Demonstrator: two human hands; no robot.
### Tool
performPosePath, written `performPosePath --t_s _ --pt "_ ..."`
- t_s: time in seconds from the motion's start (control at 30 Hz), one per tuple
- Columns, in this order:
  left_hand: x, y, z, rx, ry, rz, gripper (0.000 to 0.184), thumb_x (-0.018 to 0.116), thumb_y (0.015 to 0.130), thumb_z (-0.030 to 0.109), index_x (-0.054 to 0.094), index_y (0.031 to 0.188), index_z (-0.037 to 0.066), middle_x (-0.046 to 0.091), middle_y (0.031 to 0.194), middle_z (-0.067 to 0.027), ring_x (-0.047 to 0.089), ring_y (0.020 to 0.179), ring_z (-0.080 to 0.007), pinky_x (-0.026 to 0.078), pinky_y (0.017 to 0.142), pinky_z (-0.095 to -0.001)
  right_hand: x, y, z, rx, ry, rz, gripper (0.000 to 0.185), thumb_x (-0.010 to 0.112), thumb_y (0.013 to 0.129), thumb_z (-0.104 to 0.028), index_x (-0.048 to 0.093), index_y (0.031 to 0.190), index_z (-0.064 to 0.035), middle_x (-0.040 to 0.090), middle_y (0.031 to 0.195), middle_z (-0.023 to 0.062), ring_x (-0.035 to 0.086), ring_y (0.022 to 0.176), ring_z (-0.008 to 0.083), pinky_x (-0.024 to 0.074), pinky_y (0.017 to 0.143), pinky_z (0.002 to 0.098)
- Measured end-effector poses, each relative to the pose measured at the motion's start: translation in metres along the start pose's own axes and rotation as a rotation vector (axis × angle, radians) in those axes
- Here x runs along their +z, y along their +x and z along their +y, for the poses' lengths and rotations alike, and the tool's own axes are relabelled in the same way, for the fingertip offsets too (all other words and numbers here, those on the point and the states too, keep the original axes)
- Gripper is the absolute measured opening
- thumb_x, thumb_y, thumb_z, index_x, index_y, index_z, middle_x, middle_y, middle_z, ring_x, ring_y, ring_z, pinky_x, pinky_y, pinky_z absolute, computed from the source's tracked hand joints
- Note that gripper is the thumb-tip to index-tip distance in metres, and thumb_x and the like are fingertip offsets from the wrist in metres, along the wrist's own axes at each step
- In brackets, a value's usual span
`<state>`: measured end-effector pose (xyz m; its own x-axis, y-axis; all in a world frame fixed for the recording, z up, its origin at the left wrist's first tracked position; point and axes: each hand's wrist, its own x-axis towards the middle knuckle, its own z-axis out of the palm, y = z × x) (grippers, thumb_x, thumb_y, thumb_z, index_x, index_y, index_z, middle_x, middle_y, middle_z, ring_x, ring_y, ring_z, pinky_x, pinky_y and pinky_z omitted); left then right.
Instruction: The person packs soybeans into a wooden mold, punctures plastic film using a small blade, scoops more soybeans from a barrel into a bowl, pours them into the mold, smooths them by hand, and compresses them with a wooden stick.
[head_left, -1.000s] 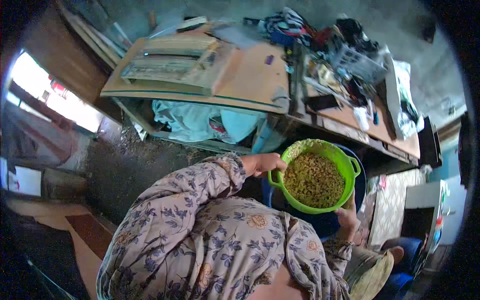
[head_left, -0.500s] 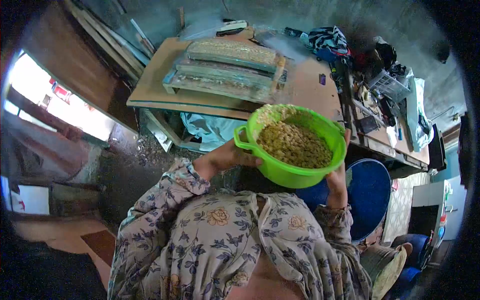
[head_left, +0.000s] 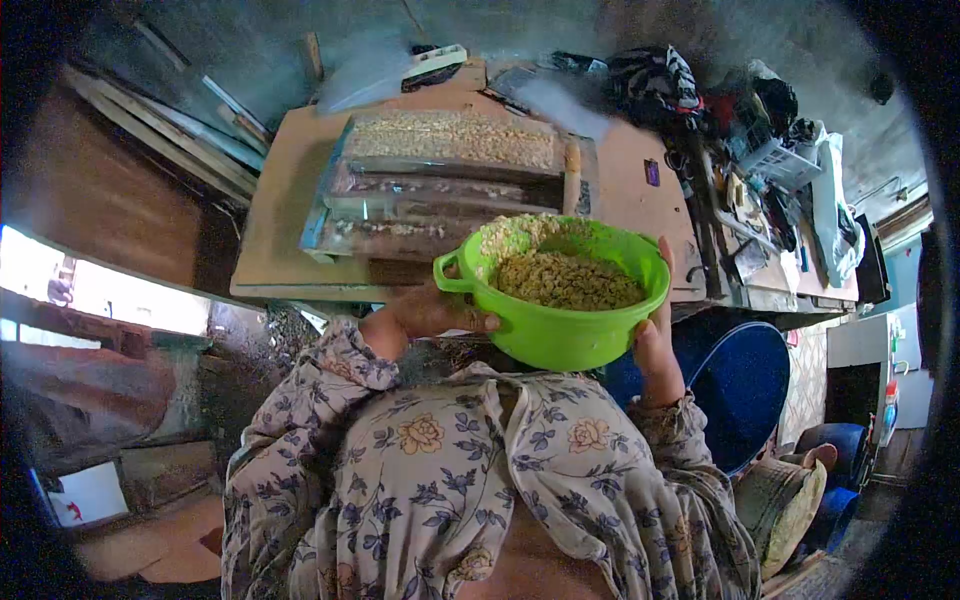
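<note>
Two hands are apart, each gripping one side of a green bowl (head_left: 570, 340). The left hand (head_left: 435, 312) is by the left handle, and the right hand (head_left: 657, 340) is on the other side. The bowl is near the body and hides part of the front edge of the table (head_left: 270, 240). Small yellow-brown bits (head_left: 570, 282) are in it. A long rack (head_left: 430, 207) sits behind the bowl. A little purple thing (head_left: 652, 172) lies near the table's right edge.

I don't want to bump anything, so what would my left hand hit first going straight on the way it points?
The green bowl; your left hand appears to be touching its side, though depth is hard to judge.
</note>
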<state>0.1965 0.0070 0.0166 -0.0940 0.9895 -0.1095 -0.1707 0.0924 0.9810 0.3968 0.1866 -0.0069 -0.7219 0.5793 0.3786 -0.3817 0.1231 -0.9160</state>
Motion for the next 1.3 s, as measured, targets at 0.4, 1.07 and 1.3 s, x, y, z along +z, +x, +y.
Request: performPosePath --t_s 0.4,1.07,1.3 --pt "-0.026 0.012 0.014 -0.156 -0.007 -0.173 0.059 0.07 0.069 0.018 0.04 0.117 0.003 0.051 0.111 -0.0076 0.047 0.102 -0.0166 0.039 0.088 -0.0312 0.022 -0.008 0.003 -0.017 -0.097 0.228 0.106 0.06 0.061 -0.061 0.007 0.131 -0.0032 0.031 0.125 0.0163 0.033 0.116 0.0268 0.0261 0.097 0.0382" --pt "-0.104 0.023 0.032 -0.152 0.038 -0.344 0.048 0.055 0.081 0.027 0.04 0.116 -0.002 0.048 0.113 -0.013 0.045 0.105 -0.0203 0.034 0.092 -0.0309 0.084 0.03 0.012 0.078 -0.224 0.393 0.094 0.057 0.066 -0.058 0.018 0.128 0.0009 0.037 0.12 0.0165 0.039 0.11 0.0243 0.0305 0.092 0.0328" --pt "-0.114 0.012 0.021 -0.333 -0.287 -0.217 0.045 0.055 0.081 0.029 0.043 0.114 0.0 0.052 0.104 -0.0111 0.048 0.099 -0.0177 0.039 0.086 -0.03 0.086 0.038 0.014 0.144 -0.267 0.345 0.092 0.057 0.066 -0.056 0.02 0.127 0.0009 0.037 0.12 0.0152 0.039 0.11 0.0246 0.0308 0.093 0.0337"
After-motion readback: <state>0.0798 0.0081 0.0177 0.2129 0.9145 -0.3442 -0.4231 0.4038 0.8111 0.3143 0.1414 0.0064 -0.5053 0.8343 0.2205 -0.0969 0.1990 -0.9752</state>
